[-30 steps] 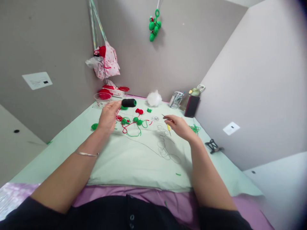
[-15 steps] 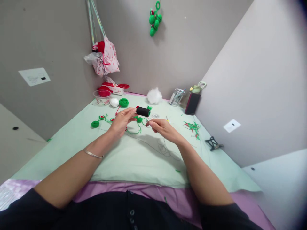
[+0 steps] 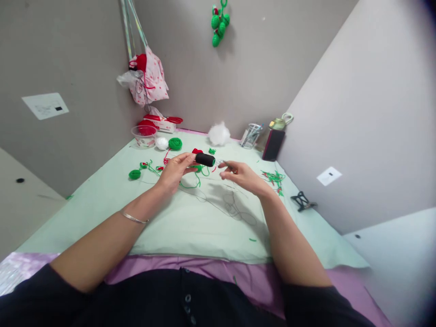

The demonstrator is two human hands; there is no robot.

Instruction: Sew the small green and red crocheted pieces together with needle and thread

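My left hand (image 3: pixel 174 171) is closed around the near end of a spool of black thread (image 3: pixel 204 159), held sideways above the table, its green end pointing right. Just right of that end is my right hand (image 3: pixel 243 176), fingers pinched on a thin dark thing (image 3: pixel 227 164) too small to make out. Below the hands, loose dark thread (image 3: pixel 233 206) lies in loops on the pale green cloth (image 3: pixel 204 236). Behind and beside my left hand are green yarn strands (image 3: pixel 190 185) and a small green crocheted piece (image 3: pixel 134 175).
At the back stand a clear plastic tub (image 3: pixel 143 137), a white yarn ball (image 3: pixel 162 144), a green yarn ball (image 3: pixel 175 144), white stuffing (image 3: pixel 219 134), a cup of pens (image 3: pixel 251 136) and a phone (image 3: pixel 274 145). Yarn scraps (image 3: pixel 274 179) and a black stand (image 3: pixel 302 201) lie right.
My right hand has moved right and slightly up, away from the spool's end. The left hand keeps the spool, which has shifted very slightly right.
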